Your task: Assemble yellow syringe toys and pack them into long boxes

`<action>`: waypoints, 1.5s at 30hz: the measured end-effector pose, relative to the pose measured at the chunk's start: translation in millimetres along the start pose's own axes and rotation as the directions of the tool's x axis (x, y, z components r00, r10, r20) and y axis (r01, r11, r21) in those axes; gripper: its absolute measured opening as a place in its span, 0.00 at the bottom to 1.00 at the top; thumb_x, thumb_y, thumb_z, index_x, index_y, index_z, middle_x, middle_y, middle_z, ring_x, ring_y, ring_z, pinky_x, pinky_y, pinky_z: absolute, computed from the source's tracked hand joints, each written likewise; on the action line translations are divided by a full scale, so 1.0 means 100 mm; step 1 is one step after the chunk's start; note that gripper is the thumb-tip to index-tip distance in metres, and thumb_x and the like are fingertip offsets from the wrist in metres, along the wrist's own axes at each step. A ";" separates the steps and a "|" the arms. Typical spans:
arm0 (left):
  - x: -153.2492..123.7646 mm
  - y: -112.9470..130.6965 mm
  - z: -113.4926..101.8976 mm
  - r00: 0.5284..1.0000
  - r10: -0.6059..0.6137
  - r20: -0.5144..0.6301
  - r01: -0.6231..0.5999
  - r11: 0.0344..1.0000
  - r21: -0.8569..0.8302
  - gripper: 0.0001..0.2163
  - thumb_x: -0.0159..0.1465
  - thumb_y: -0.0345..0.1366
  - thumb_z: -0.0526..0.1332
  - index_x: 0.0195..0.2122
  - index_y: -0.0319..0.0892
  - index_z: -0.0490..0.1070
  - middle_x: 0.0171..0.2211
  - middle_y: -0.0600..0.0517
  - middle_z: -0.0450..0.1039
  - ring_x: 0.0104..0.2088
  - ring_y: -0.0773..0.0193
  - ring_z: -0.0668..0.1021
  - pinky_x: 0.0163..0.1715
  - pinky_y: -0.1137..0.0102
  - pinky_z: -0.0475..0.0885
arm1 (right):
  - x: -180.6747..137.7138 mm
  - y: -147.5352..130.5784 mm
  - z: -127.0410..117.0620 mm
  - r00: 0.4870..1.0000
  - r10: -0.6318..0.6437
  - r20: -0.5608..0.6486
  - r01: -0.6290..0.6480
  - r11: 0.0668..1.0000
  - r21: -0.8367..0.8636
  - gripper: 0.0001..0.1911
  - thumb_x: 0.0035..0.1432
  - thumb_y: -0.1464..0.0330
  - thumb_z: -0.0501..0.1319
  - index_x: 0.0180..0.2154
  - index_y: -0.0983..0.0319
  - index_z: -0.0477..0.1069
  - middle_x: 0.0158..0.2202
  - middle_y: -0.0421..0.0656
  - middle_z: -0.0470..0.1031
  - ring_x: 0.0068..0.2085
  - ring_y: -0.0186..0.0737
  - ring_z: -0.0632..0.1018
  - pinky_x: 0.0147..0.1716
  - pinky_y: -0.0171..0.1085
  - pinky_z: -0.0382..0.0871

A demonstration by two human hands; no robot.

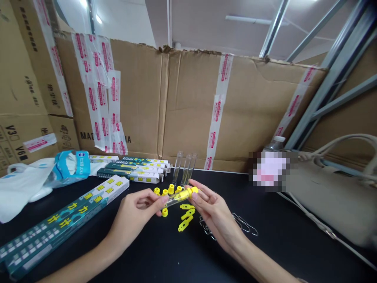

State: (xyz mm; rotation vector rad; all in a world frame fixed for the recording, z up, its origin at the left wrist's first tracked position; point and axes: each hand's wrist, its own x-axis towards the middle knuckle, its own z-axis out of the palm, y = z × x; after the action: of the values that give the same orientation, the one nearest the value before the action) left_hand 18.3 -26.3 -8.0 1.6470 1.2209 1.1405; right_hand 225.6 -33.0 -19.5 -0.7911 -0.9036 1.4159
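Held at a slant between both hands is a clear tube (173, 199) with yellow parts at its right end. My left hand (143, 206) pinches the tube's left end. My right hand (216, 210) has its thumb and fingers on the yellow cap (193, 191) at the other end. Just behind and below the tube lie several loose yellow caps (171, 188). Several flat yellow tabs (187, 214) rest on the black table between my hands. Metal wire hooks (246, 225) lie beside and partly behind my right wrist.
Several clear tubes (186, 167) stand upright at the back. Long green-and-white boxes (67, 220) lie on the left, with more boxes (132, 171) behind. A blue tissue pack (79, 165) is at far left, a beige bag (326, 200) at right. Cardboard walls (188, 102) enclose the table.
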 end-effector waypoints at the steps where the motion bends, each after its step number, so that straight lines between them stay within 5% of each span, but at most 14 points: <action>1: 0.00 -0.01 0.01 1.000 -0.001 -0.007 0.001 1.000 0.000 0.16 0.57 0.50 0.66 0.24 0.42 0.74 0.19 0.54 0.76 0.24 0.62 0.78 0.29 0.71 0.70 | -0.01 0.01 0.01 1.000 0.002 -0.004 -0.002 1.000 0.015 0.28 0.46 0.65 0.76 0.50 0.59 0.76 0.44 0.44 0.82 0.50 0.44 0.80 0.59 0.42 0.68; 10: -0.05 -0.07 0.15 0.998 0.012 -0.059 -0.014 0.999 -0.043 0.16 0.58 0.51 0.65 0.24 0.44 0.71 0.21 0.55 0.74 0.24 0.62 0.78 0.28 0.72 0.72 | -0.01 0.11 0.07 0.999 -0.041 0.007 0.040 0.989 0.146 0.21 0.51 0.65 0.73 0.48 0.59 0.77 0.51 0.45 0.80 0.56 0.44 0.76 0.64 0.43 0.62; 18: -0.07 -0.08 0.20 0.997 0.026 -0.070 -0.030 0.998 -0.056 0.16 0.59 0.50 0.65 0.23 0.43 0.69 0.20 0.56 0.72 0.23 0.65 0.76 0.26 0.75 0.71 | -0.04 0.10 0.13 0.995 -0.087 -0.044 0.094 0.981 0.172 0.13 0.47 0.66 0.75 0.34 0.61 0.75 0.44 0.47 0.83 0.53 0.50 0.79 0.62 0.48 0.65; 21: -0.08 -0.08 0.20 0.998 0.005 -0.061 -0.010 0.997 -0.075 0.17 0.59 0.51 0.64 0.23 0.44 0.68 0.19 0.56 0.71 0.20 0.68 0.73 0.18 0.77 0.65 | -0.04 0.10 0.13 0.995 -0.095 -0.039 0.101 0.979 0.180 0.13 0.47 0.66 0.75 0.30 0.60 0.73 0.43 0.48 0.83 0.52 0.51 0.79 0.61 0.50 0.66; 25: -0.09 -0.10 0.21 0.999 -0.032 -0.032 0.029 0.994 -0.106 0.18 0.59 0.54 0.64 0.25 0.44 0.68 0.20 0.58 0.70 0.11 0.75 0.60 0.09 0.77 0.49 | -0.02 0.08 0.11 0.997 -0.078 -0.015 0.080 0.979 0.188 0.18 0.50 0.67 0.74 0.43 0.59 0.74 0.45 0.45 0.83 0.53 0.45 0.79 0.63 0.47 0.63; 28: -0.08 -0.08 0.19 0.999 -0.042 -0.013 0.040 0.991 -0.128 0.19 0.59 0.55 0.64 0.25 0.43 0.68 0.20 0.58 0.70 0.10 0.77 0.57 0.08 0.77 0.47 | -0.01 0.04 0.11 0.997 -0.072 0.024 0.067 0.984 0.167 0.25 0.51 0.66 0.73 0.51 0.57 0.73 0.46 0.44 0.83 0.54 0.43 0.78 0.64 0.45 0.62; 45: -0.09 -0.07 0.16 0.999 -0.030 -0.017 0.028 0.990 -0.136 0.18 0.59 0.53 0.64 0.25 0.43 0.67 0.21 0.58 0.71 0.10 0.77 0.57 0.08 0.78 0.46 | -0.01 -0.02 0.14 0.982 -0.185 0.030 0.181 0.978 0.100 0.15 0.53 0.63 0.72 0.43 0.60 0.78 0.39 0.45 0.84 0.50 0.46 0.81 0.61 0.48 0.64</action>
State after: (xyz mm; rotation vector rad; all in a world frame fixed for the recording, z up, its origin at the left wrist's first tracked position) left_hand 30.6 -34.1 -20.9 1.5151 1.1491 1.1968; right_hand 214.5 -35.2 -11.8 -0.5930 -0.9070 1.3071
